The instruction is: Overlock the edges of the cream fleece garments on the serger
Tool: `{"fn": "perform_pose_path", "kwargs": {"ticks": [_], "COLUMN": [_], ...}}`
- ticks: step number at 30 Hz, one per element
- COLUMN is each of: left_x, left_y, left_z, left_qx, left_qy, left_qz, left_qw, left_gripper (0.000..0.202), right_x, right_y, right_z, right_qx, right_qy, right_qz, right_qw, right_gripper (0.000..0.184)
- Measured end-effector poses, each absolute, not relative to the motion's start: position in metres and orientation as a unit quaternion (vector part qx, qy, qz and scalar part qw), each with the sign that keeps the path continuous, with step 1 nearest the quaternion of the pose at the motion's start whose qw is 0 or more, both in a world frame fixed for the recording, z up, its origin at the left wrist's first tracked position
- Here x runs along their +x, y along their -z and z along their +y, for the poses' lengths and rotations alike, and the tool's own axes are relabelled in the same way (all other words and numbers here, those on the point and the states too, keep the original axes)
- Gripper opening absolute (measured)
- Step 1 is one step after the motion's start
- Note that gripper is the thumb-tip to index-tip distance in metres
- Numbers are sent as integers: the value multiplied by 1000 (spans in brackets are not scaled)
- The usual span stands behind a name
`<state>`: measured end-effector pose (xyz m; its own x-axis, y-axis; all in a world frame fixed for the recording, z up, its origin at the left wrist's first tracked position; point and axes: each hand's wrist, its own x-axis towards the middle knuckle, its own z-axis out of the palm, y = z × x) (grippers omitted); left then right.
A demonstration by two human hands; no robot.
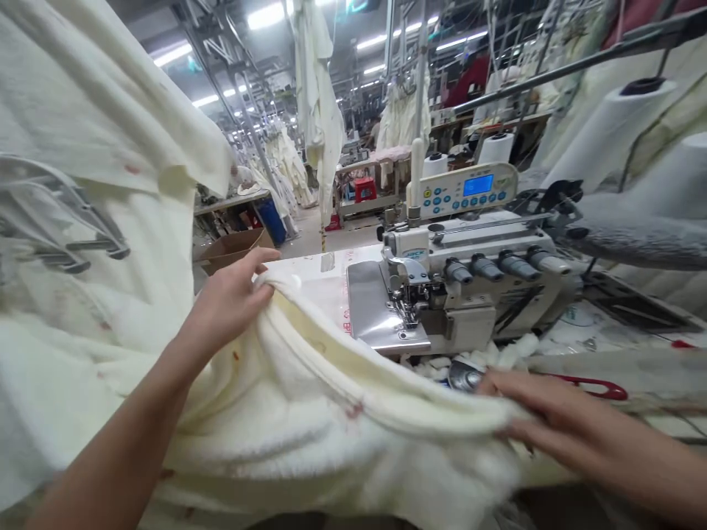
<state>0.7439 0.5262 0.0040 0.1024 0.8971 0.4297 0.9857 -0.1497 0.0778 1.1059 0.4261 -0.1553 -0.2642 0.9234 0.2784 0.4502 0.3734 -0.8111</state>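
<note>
The cream fleece fabric [309,419] lies bunched in front of the overlock machine [475,280], its thick folded edge running from ten o'clock to four o'clock. The left hand [232,298] is curled closed on that edge at its ten o'clock end. The right hand [544,412] lies flat at the four o'clock end, fingers stretched out on the fleece, gripping nothing. Red-handled scissors [593,384] lie just beyond it at one o'clock, and the control panel [469,190] stands at the machine's twelve o'clock

Open steel plate [374,309] ahead; fleece heap [309,419] crowds the near side.
</note>
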Motion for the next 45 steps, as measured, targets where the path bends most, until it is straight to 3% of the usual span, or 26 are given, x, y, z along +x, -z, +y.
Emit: {"fn": "perform_pose_path", "kwargs": {"ticks": [2, 5, 8, 11, 17, 25, 38, 41, 43, 45], "left_x": [756, 802, 859, 891, 887, 891, 893, 895, 896, 895], "left_y": [10, 42, 86, 118, 116, 114, 117, 117, 116, 114], "left_z": [549, 552, 524, 502, 511, 531, 537, 539, 539, 538], "left_qx": [-707, -703, -841, -856, -853, -831, -829, -827, -824, -823], "left_qy": [249, 313, 274, 258, 225, 210, 200, 193, 190, 189], "left_qz": [-653, -620, -467, -447, -469, -512, -521, -529, -533, -536], "left_qw": [105, 151, 12, 1, -44, -57, -22, -3, 0, -4], "left_gripper": [40, 49, 33, 23, 15, 13, 15, 15, 14, 13], "right_x": [1102, 1081, 1066, 1066, 1070, 1060, 1050, 1047, 1045, 1041], "right_y": [141, 129, 128, 129, 122, 126, 158, 165, 171, 179], "right_z": [447, 479, 498, 504, 504, 518, 508, 486, 474, 469], "right_qx": [-493, -515, -535, -532, -497, -594, -544, -512, -496, -519], "right_qy": [-267, -222, -203, -202, -263, -105, 83, 142, 74, -113], "right_qz": [-732, -736, -739, -747, -767, -755, -734, -689, -681, -679], "right_qw": [387, 379, 355, 344, 308, 256, 397, 492, 533, 506], "right_gripper": [29, 26, 20, 16, 18, 20, 14, 17, 16, 12]}}
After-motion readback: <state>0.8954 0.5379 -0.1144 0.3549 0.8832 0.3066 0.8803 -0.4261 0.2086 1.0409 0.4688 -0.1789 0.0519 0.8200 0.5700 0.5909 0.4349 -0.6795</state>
